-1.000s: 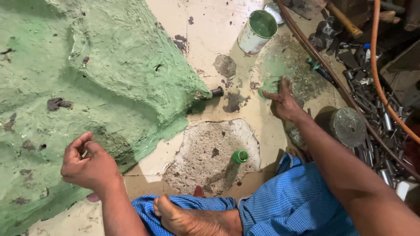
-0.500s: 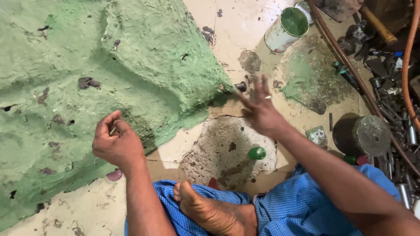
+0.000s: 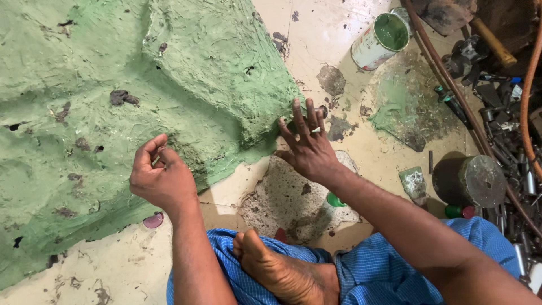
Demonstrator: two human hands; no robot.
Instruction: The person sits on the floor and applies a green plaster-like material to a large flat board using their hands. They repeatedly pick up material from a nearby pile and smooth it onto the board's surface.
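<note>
Foot: a bare foot [image 3: 288, 274] rests on blue checked cloth [image 3: 389, 274], closest to the camera
Left hand: the left hand [image 3: 161, 181] is at the near edge of the big green lump [image 3: 141, 96]; its grip is curled together, and I cannot tell if something small is inside
Right hand: the right hand [image 3: 307, 144] lies flat, grip spread apart, fingertips touching the lump's right corner
Floor patch: a rough grey patch [image 3: 282, 197] sits just below that corner
Scraper: a small scraper [image 3: 415, 183] lies right of the lump, near a round metal weight [image 3: 471, 181]
Can: a tin with green paste [image 3: 378, 39] stands far right of the lump
Risk: the green coat looks soft, so I think pressing hard could dent or smear it
</note>
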